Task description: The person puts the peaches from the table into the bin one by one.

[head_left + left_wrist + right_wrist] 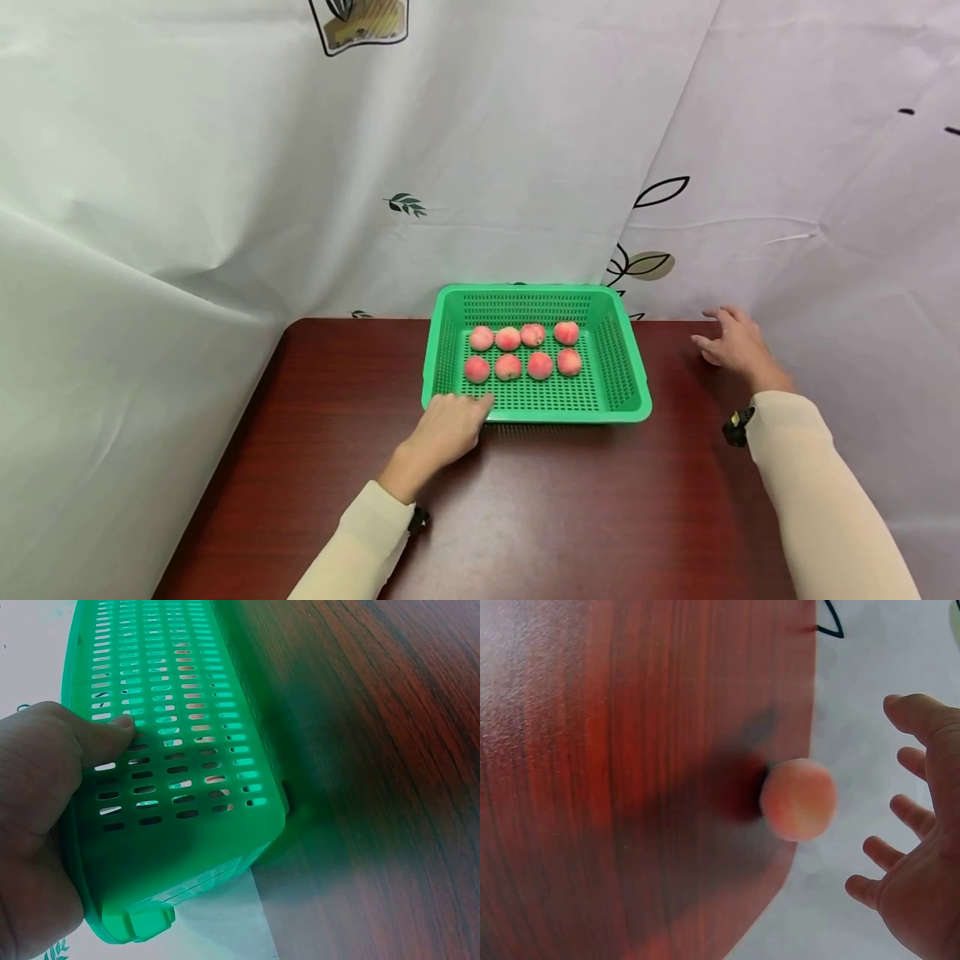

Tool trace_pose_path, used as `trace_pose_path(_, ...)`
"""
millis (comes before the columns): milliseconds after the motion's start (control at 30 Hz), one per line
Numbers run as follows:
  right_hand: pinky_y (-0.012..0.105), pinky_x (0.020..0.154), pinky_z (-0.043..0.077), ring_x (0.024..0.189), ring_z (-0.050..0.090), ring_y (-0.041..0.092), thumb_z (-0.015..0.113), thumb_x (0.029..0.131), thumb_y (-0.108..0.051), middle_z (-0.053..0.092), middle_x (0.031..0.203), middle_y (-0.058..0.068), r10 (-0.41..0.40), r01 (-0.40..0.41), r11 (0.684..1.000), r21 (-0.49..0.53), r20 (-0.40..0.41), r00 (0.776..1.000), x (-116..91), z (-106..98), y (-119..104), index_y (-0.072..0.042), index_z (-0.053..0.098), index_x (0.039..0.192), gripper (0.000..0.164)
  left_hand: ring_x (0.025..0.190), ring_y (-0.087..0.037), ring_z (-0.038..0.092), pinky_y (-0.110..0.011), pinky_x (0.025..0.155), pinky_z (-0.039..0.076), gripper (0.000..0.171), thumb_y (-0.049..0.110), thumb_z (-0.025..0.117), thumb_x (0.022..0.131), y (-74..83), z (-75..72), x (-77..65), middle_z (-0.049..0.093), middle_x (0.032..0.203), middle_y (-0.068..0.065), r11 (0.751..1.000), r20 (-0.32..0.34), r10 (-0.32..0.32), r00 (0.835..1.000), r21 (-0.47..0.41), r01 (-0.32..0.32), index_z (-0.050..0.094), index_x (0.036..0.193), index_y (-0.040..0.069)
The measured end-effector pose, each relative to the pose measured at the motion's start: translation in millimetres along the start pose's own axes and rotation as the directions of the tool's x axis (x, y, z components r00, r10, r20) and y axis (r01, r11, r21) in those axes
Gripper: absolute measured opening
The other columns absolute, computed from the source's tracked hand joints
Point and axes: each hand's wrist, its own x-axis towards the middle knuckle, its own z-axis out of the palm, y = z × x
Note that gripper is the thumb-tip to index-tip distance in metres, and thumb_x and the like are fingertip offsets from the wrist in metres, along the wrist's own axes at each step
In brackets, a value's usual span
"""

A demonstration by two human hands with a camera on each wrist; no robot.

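A green perforated plastic basket stands on the table, holding several pink peaches in two rows. At its front left corner my left hand grips the rim. The left wrist view has the thumb lying against the basket's slotted outer wall, the other fingers hidden behind the rim. To the right of the basket my right hand reaches over the far table edge, fingers spread. Another peach sits on the table near that edge in the right wrist view, with a gap between it and the fingertips; in the head view it is hidden.
The dark red-brown wooden table reaches back to a pale hanging cloth with leaf prints. More of this cloth hangs close along the left and right sides. A small black device is strapped at the right wrist.
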Motion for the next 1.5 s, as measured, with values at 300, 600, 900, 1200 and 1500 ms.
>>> trace_pose_path(300,0.082,0.105,0.023,0.136,0.019,0.072,0.064,0.099,-0.032,0.017,0.157,0.042,0.059,-0.059,0.998,-0.002,0.075,0.995,-1,11,18,0.005,0.028,0.155,0.076,0.051,-0.008,0.014,-0.025,0.046,0.009,0.025,0.001,0.062,0.086,0.2,0.4,-0.3,0.022,0.054,0.008,1.0,0.002,-0.005,1.0,0.019,0.005,0.047,0.076,0.017)
trace_pose_path(600,0.081,0.107,0.021,0.134,0.017,0.075,0.066,0.096,-0.032,0.008,0.157,0.047,0.096,-0.093,0.995,-0.026,0.147,0.984,-4,22,29,0.008,0.018,0.157,0.088,0.051,-0.006,0.013,-0.024,0.046,0.008,0.026,0.001,0.064,0.083,2.5,-5.1,-0.2,0.013,0.057,0.01,0.999,-0.059,0.013,0.998,0.032,-0.011,0.045,0.074,0.017)
trace_pose_path(900,0.079,0.108,0.019,0.136,0.018,0.071,0.065,0.095,-0.025,0.012,0.154,0.049,0.039,-0.033,0.999,-0.04,0.162,0.986,-5,32,40,0.011,0.021,0.154,0.082,0.053,-0.005,0.01,-0.023,0.046,0.007,0.028,0.0,0.064,0.082,2.8,-6.7,-0.3,0.007,0.06,0.011,0.999,-0.076,0.022,0.997,0.042,-0.019,0.045,0.074,0.018)
trace_pose_path(1200,0.076,0.105,0.026,0.129,0.03,0.067,0.056,0.101,-0.013,0.03,0.146,0.046,-0.019,0.024,0.999,-0.044,0.116,0.993,-11,38,40,0.011,0.034,0.148,0.057,0.053,-0.005,0.009,-0.023,0.046,0.007,0.028,0.0,0.065,0.081,2.4,-7.0,-0.8,0.007,0.06,0.011,0.999,-0.086,0.027,0.996,0.047,-0.023,0.044,0.073,0.018)
trace_pose_path(1500,0.074,0.101,0.034,0.126,0.037,0.063,0.055,0.099,-0.006,0.034,0.141,0.046,-0.048,0.048,0.999,-0.011,0.017,0.999,-15,41,37,0.012,0.042,0.14,0.047,0.052,-0.005,0.01,-0.023,0.046,0.007,0.028,0.001,0.065,0.082,1.6,-7.5,-0.9,0.008,0.06,0.011,0.998,-0.074,0.03,0.997,0.048,-0.026,0.045,0.074,0.018)
